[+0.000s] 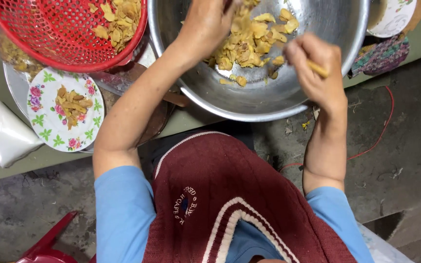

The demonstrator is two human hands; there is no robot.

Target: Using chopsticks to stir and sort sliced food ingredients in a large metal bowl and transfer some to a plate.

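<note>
- Left hand [205, 27] curled into yellow slices [249, 41] inside steel bowl [269, 104].
- Right hand [313, 65], at 3 o'clock, pinches a yellowish stick [318, 69].
- Red basket [59, 34] at 9 o'clock.

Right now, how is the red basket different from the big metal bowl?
The red basket is plastic mesh with holes; the metal bowl is smooth and shiny. The left hand and right hand are over the bowl; none touches the basket. Both are round and hold pale yellow pieces.
</note>
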